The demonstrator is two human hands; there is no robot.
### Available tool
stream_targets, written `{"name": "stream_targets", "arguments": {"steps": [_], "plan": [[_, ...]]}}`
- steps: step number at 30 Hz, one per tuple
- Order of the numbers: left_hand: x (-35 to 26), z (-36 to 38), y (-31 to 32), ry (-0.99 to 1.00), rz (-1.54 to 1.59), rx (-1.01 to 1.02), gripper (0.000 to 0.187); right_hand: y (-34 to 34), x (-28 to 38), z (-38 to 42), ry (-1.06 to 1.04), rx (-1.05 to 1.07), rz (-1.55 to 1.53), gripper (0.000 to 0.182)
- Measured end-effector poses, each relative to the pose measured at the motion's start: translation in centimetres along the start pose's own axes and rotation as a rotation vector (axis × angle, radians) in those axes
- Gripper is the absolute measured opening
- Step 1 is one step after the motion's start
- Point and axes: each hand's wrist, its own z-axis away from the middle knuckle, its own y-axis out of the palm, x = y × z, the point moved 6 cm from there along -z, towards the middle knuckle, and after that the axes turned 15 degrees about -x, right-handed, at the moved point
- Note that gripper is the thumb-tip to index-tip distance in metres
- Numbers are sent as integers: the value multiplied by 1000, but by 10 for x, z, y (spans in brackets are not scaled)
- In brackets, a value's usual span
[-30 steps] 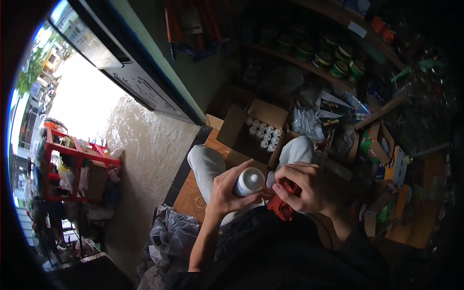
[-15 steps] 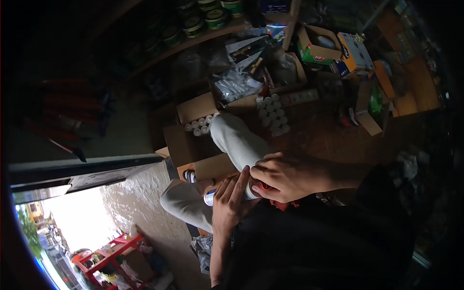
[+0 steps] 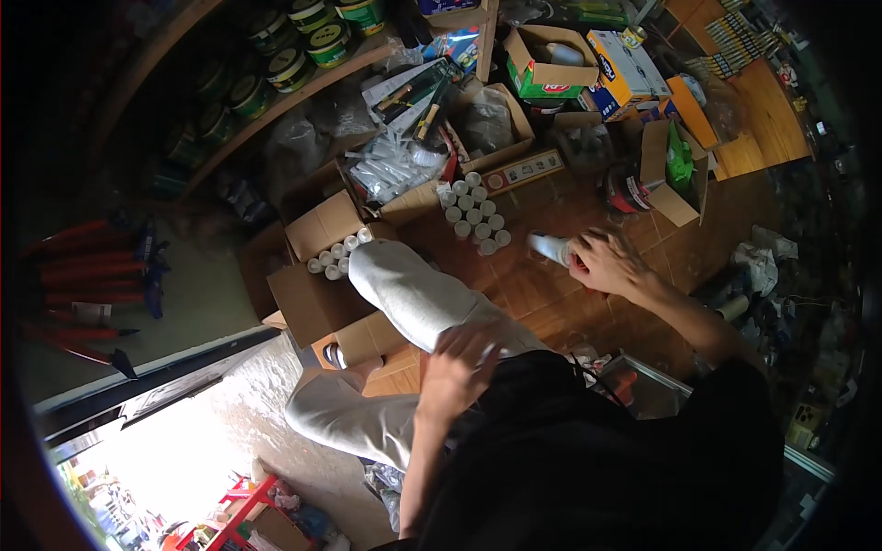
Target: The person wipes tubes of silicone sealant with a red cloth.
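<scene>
My right hand (image 3: 608, 263) is stretched out over the tiled floor, its fingers wrapped around a white and pale-blue cylindrical bottle (image 3: 549, 247). That bottle is tilted, one end pointing left, and something red shows under my fingers. Over my grey-trousered thigh hovers my left hand (image 3: 457, 369), somewhat blurred, with loosely spread fingers and no object visible in it. To the left of the held bottle, several white-topped cylinders (image 3: 474, 215) stand grouped on the floor. More such cylinders (image 3: 338, 256) are in an open cardboard box (image 3: 317, 298) beyond my knee.
Shelves hold several green and black tubs (image 3: 328, 43) at upper left. Further back are a box of clear-wrapped tubes (image 3: 395, 167), a green carton (image 3: 549, 75) and a box with a green packet (image 3: 671, 179). A glass-sided case (image 3: 648, 390) stands near my right side.
My right hand has carried the bottle away from my lap, up and to the right over the floor. My left hand has let go of it and stays over my thigh. The view has shifted.
</scene>
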Motion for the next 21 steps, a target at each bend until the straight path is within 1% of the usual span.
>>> {"name": "stream_targets", "arguments": {"steps": [2, 4, 7, 8, 10, 11, 13, 14, 15, 16, 17, 18, 20, 21], "plan": [[31, 34, -25, -185, -77, -86, 25, 40, -25, 20, 4, 107, 65, 24], [64, 79, -56, -379, -221, -162, 24, 77, -38, 34, 24, 244, 104, 26], [97, 145, -104, -431, -590, -271, 23, 122, -41, 48, 89, 505, 113, 27], [105, 165, -118, -453, -685, -312, 22, 139, -37, 55, 32, 516, 85, 25], [122, 208, -141, -576, -809, -486, 23, 186, -27, 77, -86, 539, 26, 22], [130, 226, -149, -668, -872, -539, 27, 203, -16, 78, -95, 520, 51, 20], [140, 242, -144, -751, -929, -667, 30, 233, 16, 58, -116, 468, 112, 17], [142, 250, -143, -788, -960, -726, 31, 234, 30, 48, 11, 495, -71, 17], [146, 255, -140, -805, -925, -749, 34, 229, 43, 36, 144, 517, -251, 16], [150, 246, -140, -824, -954, -732, 33, 236, 55, 26, 223, 551, -355, 17], [151, 242, -140, -851, -983, -705, 33, 243, 67, 15, 307, 581, -456, 17], [149, 240, -140, -885, -1012, -678, 33, 255, 75, 6, 333, 637, -479, 17], [153, 242, -142, -892, -1009, -666, 32, 288, 75, -6, 268, 545, -431, 18], [153, 244, -142, -897, -1009, -658, 32, 329, 75, 1, 181, 405, -367, 19]]}}
